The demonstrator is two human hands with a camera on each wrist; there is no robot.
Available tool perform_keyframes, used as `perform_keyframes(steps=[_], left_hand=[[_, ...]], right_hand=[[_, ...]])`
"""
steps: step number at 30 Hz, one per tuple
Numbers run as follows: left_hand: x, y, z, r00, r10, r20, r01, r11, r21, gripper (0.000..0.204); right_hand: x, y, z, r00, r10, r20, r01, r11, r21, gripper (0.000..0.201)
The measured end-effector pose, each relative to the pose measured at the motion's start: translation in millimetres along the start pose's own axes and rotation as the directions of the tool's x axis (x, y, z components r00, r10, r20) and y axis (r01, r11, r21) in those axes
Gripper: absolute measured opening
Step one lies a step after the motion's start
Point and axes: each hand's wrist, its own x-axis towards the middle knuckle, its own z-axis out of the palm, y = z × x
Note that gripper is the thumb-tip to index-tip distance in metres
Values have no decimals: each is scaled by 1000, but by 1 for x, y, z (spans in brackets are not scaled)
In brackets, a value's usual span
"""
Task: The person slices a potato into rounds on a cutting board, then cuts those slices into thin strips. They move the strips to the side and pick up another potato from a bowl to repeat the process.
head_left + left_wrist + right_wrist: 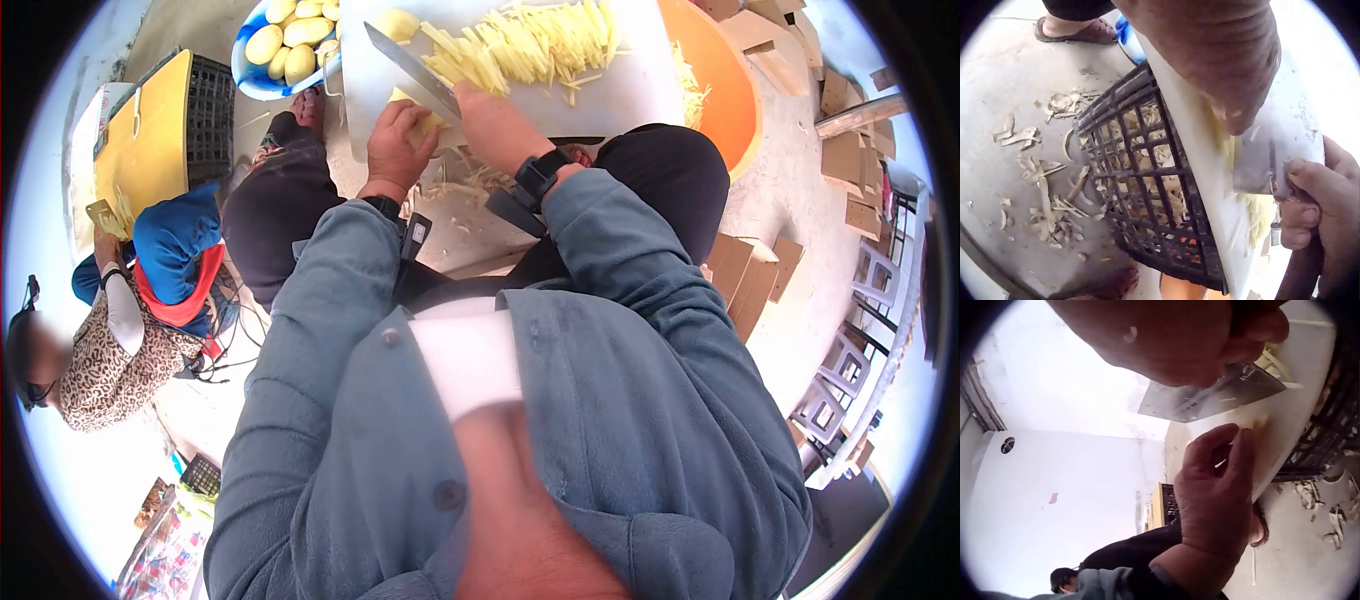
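My right hand (500, 130) grips a cleaver (412, 70) over the white cutting board (650, 85), thumb and fingers pinching the blade near the handle. On the board's near edge, my left hand (398, 150) holds a peeled potato piece (432, 124) beside the blade, its fingertips bent down onto it. The broad, wet blade (1275, 144) stands close to the left fingertips in the left wrist view. Cut potato strips (530, 45) lie heaped beyond the right hand. A whole peeled potato (398, 25) rests at the far left of the board.
A blue-and-white basin (240, 55) of peeled potatoes stands left, an orange tub (742, 110) with strips right. Under the board is a black crate (1160, 156) with peelings; more peelings (1047, 206) litter the floor. Another person (130, 340) sits left by a yellow board (150, 130).
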Motion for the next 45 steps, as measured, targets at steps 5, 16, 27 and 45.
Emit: perform_keyframes(steps=[5,16,27,45], left_hand=[[-2,-3,1,1000,-23,4,24,999,-47,24],[-1,-1,1,1000,-11,-5,11,999,-44,25],[-3,-7,5,999,-50,-14,48,995,-84,26],[-4,0,1,996,-93,15,94,992,-82,24]], right_hand=[[-13,-15,-17,999,4,53,-1,999,-55,20],[-17,-25,-14,997,-57,51,60,996,-69,20],[-2,-18,-6,990,-68,121,72,997,-28,17],[-17,-21,-10,998,-25,51,27,999,-35,20]])
